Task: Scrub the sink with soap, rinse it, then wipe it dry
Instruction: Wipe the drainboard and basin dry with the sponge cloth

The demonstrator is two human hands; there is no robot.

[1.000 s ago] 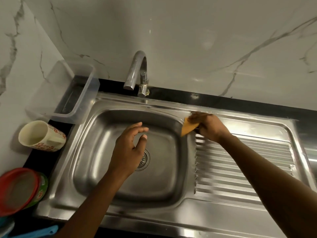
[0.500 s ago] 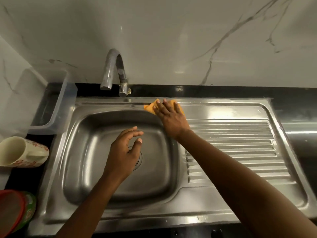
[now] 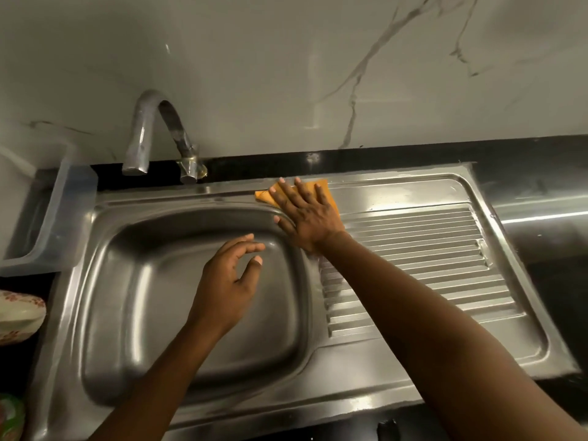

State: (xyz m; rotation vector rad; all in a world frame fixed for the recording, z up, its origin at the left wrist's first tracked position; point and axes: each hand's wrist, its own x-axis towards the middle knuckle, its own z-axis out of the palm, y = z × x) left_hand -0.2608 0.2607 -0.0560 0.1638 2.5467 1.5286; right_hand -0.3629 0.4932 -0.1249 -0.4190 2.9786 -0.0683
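The stainless steel sink (image 3: 133,313) fills the middle of the view, with a ribbed drainboard (image 3: 429,265) on its right. My right hand (image 3: 305,214) lies flat with spread fingers on an orange cloth (image 3: 327,192), pressing it onto the sink's back rim just right of the basin. My left hand (image 3: 229,281) hovers over the basin with loosely curled fingers and holds nothing. It hides the drain. The curved metal tap (image 3: 149,132) stands at the back left, and no water runs from it.
A clear plastic container (image 3: 41,218) sits at the back left on the black counter (image 3: 541,160). A patterned mug (image 3: 19,316) and a green-rimmed item (image 3: 9,415) lie at the left edge. A marble wall rises behind the sink.
My right hand has gone from gripping the cloth at the basin's right edge to pressing it flat on the back rim. My left hand stays over the basin. The camera has shifted right.
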